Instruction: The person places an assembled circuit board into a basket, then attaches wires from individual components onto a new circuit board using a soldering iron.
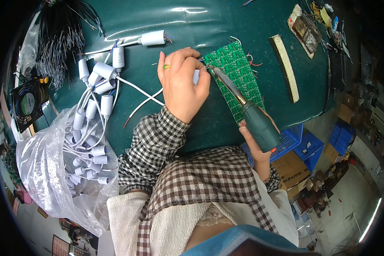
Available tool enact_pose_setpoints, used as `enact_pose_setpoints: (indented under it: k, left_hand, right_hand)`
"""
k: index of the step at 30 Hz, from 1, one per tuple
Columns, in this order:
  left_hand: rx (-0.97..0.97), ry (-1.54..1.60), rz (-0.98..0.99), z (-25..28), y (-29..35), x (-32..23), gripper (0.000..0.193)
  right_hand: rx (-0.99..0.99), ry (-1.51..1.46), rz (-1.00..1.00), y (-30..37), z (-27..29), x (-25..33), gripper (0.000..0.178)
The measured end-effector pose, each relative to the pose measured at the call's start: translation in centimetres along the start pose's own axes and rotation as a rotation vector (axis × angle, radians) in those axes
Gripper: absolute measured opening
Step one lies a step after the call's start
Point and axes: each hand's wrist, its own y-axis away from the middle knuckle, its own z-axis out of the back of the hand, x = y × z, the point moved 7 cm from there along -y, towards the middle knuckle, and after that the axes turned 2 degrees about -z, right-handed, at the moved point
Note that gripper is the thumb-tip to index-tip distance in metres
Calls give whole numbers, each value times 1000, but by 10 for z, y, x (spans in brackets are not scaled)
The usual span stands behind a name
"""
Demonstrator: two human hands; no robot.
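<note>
My left hand [181, 81] is closed around a white cylindrical cable end [196, 77], mostly hidden by the fingers, at the left edge of a green circuit board panel [237, 77]. A white cable runs out from under the hand to the left. Thin wires show between the fingertips and the board's upper left corner. In my right hand [255, 147] is a soldering iron [260, 126] with a dark green handle. Its tip reaches that same corner, close to the left fingertips; whether it touches the board I cannot tell.
Several white cable ends [104, 70] lie on the green mat [145, 17] at left, more in a clear plastic bag [42, 166]. A bundle of dark wires [62, 38] and a fan [27, 102] are beyond. A pale curved strip [284, 68] and a soldering stand [305, 30] lie right.
</note>
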Motion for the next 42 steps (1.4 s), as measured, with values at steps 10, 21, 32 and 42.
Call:
enact_pose_setpoints:
  k: [10, 21, 32, 42]
  left_hand:
    - [-7, -4, -7, 0, 0, -1, 7]
    - [-9, -5, -8, 1, 0, -2, 7]
    - [-3, -12, -8, 0, -1, -1, 6]
    - [-1, -7, -8, -2, -1, -2, 7]
  right_hand:
    - [-14, 107, 67, 4, 4, 0, 49]
    - [4, 135, 77, 4, 5, 0, 47]
    - [-51, 28, 106, 1, 5, 2, 57]
    - [-78, -178, 54, 2, 7, -2, 58]
